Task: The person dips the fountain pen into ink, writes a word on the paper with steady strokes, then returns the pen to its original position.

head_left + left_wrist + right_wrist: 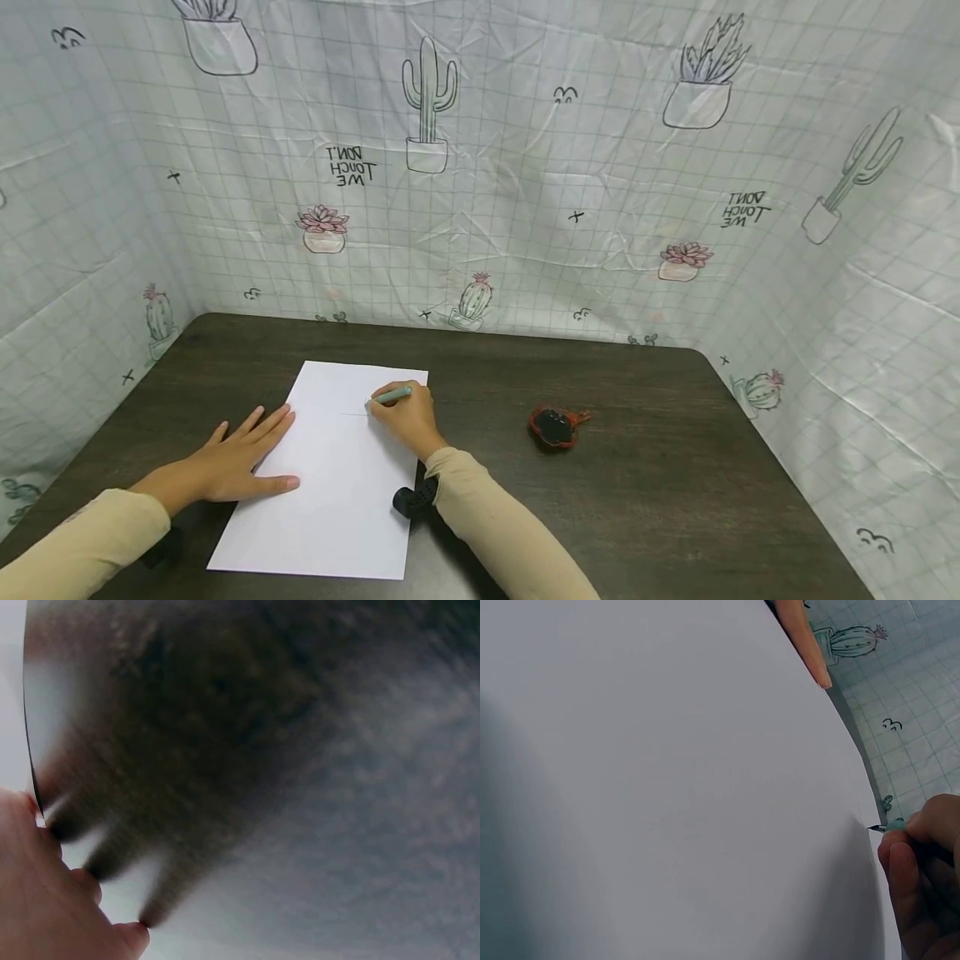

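A white sheet of paper lies on the dark table, with a thin faint line across its upper part. My right hand pinches a green pen near the upper right of the sheet. The pen's dark tip meets the paper at the right end of the line in the head view. At the sheet's left edge rests my left hand, its fingers spread and straight, the thumb lying on the paper. The left wrist view shows part of that hand at its lower left.
Right of the paper on the dark wooden table sits a small black object with a red-orange rim; its kind is unclear. A white grid-patterned cloth with cactus drawings hangs behind and at both sides. Each wrist carries a black device.
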The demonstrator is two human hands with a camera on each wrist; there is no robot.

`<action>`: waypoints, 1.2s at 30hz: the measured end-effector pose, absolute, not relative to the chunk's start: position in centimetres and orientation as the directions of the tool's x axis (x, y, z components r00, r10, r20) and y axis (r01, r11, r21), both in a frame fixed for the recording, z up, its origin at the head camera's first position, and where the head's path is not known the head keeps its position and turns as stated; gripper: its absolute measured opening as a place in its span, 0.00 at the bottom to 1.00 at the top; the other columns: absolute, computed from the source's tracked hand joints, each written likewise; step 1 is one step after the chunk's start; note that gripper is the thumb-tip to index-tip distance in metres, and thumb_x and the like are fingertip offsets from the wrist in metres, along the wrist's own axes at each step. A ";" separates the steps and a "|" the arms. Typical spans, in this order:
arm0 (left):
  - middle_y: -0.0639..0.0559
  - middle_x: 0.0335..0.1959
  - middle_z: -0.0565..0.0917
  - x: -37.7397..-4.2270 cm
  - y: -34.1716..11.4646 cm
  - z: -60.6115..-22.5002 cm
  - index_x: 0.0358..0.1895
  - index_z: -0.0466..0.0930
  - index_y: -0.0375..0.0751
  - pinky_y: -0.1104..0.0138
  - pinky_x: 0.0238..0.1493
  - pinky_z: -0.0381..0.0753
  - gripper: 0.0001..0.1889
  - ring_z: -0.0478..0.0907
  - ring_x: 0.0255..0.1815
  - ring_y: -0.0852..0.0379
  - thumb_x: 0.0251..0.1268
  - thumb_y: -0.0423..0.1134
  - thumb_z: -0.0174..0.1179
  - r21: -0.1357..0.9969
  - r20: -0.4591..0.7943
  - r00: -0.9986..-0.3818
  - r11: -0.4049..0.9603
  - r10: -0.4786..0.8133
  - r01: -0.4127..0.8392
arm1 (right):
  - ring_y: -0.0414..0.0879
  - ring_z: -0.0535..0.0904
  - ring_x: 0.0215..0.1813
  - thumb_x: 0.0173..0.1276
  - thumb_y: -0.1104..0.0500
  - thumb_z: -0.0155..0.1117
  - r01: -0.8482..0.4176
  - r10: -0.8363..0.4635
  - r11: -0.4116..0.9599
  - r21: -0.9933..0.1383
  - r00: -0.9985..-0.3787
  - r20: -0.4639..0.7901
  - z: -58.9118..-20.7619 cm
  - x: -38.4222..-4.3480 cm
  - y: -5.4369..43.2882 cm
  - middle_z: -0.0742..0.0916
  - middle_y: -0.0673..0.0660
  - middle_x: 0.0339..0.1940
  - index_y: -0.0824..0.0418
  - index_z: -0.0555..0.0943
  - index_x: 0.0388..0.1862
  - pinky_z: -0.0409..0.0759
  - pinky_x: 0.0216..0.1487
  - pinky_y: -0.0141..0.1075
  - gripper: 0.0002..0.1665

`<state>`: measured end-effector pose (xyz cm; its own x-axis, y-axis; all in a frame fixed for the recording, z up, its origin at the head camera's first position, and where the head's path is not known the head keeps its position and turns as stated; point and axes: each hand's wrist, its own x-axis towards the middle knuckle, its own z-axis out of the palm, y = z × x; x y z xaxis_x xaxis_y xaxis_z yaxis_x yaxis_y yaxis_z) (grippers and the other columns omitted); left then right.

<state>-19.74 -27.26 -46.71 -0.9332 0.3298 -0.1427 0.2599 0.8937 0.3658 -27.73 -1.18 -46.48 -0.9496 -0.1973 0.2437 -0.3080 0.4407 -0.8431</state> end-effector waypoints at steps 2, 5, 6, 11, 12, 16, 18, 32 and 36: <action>0.40 0.78 0.47 -19.6 -27.1 -46.4 0.76 0.50 0.41 0.26 0.60 0.30 0.54 0.40 0.74 0.27 0.53 0.70 0.57 0.367 -0.152 -0.932 0.895 0.328 0.255 | 0.32 0.74 0.19 0.56 0.65 0.67 -0.303 -0.203 0.443 -0.844 -0.951 0.235 -46.5 -27.6 -1.2 0.85 0.48 0.17 0.58 0.87 0.25 0.74 0.24 0.25 0.05; 0.41 0.78 0.47 -19.5 -27.0 -46.1 0.76 0.49 0.41 0.26 0.60 0.31 0.54 0.40 0.74 0.28 0.54 0.70 0.57 0.356 -0.169 -0.931 0.901 0.322 0.247 | 0.32 0.74 0.19 0.57 0.65 0.67 -0.309 -0.214 0.443 -0.842 -0.948 0.235 -46.6 -27.5 -1.1 0.85 0.48 0.17 0.58 0.87 0.24 0.74 0.24 0.24 0.05; 0.40 0.78 0.47 -19.4 -26.9 -46.0 0.76 0.50 0.40 0.26 0.60 0.31 0.54 0.40 0.74 0.27 0.53 0.70 0.57 0.359 -0.165 -0.932 0.899 0.324 0.249 | 0.32 0.74 0.19 0.57 0.65 0.67 -0.311 -0.218 0.441 -0.842 -0.947 0.235 -46.6 -27.4 -1.1 0.85 0.47 0.16 0.58 0.87 0.25 0.74 0.24 0.24 0.05; 0.41 0.78 0.47 -19.5 -27.1 -46.3 0.76 0.50 0.41 0.26 0.60 0.30 0.54 0.40 0.74 0.28 0.53 0.72 0.57 0.364 -0.146 -0.935 0.896 0.324 0.254 | 0.31 0.74 0.19 0.57 0.65 0.67 -0.341 -0.248 0.438 -0.832 -0.935 0.253 -46.6 -26.9 -1.1 0.86 0.47 0.18 0.58 0.87 0.25 0.74 0.24 0.24 0.05; 0.42 0.78 0.47 -19.6 -27.2 -46.6 0.76 0.50 0.42 0.26 0.61 0.30 0.54 0.40 0.74 0.28 0.52 0.73 0.56 0.360 -0.139 -0.936 0.897 0.323 0.256 | 0.31 0.74 0.20 0.57 0.65 0.66 -0.346 -0.251 0.438 -0.830 -0.933 0.257 -46.6 -26.8 -1.1 0.86 0.47 0.19 0.58 0.87 0.25 0.74 0.25 0.24 0.05; 0.44 0.78 0.46 -20.0 -27.7 -47.6 0.77 0.47 0.47 0.27 0.61 0.30 0.55 0.41 0.75 0.30 0.51 0.76 0.53 0.330 -0.127 -0.940 0.907 0.318 0.262 | 0.30 0.73 0.20 0.56 0.66 0.66 -0.360 -0.260 0.438 -0.823 -0.928 0.268 -46.6 -26.4 -1.1 0.86 0.47 0.20 0.58 0.87 0.25 0.73 0.24 0.23 0.06; 0.44 0.78 0.46 -20.1 -27.9 -47.9 0.77 0.46 0.49 0.26 0.60 0.30 0.55 0.41 0.75 0.30 0.51 0.77 0.53 0.329 -0.118 -0.940 0.906 0.319 0.266 | 0.30 0.73 0.19 0.56 0.66 0.66 -0.359 -0.262 0.442 -0.822 -0.928 0.264 -46.5 -26.2 -1.2 0.86 0.47 0.20 0.57 0.87 0.25 0.73 0.24 0.23 0.06; 0.44 0.78 0.47 -20.0 -27.8 -47.7 0.77 0.46 0.49 0.26 0.60 0.29 0.55 0.41 0.75 0.29 0.50 0.77 0.53 0.340 -0.124 -0.940 0.904 0.316 0.259 | 0.27 0.72 0.19 0.56 0.66 0.64 -0.391 -0.316 0.455 -0.800 -0.911 0.265 -46.6 -24.9 -1.7 0.87 0.47 0.20 0.58 0.88 0.25 0.73 0.24 0.21 0.07; 0.43 0.78 0.47 -19.8 -27.5 -47.2 0.77 0.48 0.46 0.26 0.60 0.30 0.55 0.41 0.74 0.28 0.52 0.75 0.54 0.346 -0.133 -0.937 0.901 0.322 0.261 | 0.27 0.71 0.19 0.56 0.66 0.64 -0.404 -0.331 0.446 -0.799 -0.903 0.272 -46.5 -24.4 -1.8 0.87 0.48 0.20 0.58 0.88 0.26 0.71 0.24 0.21 0.07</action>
<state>-19.75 -27.46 -47.20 -0.9372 0.3223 -0.1334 0.2607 0.9014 0.3458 -24.44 -1.81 -46.50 -0.9035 -0.3314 0.2719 -0.4040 0.4461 -0.7986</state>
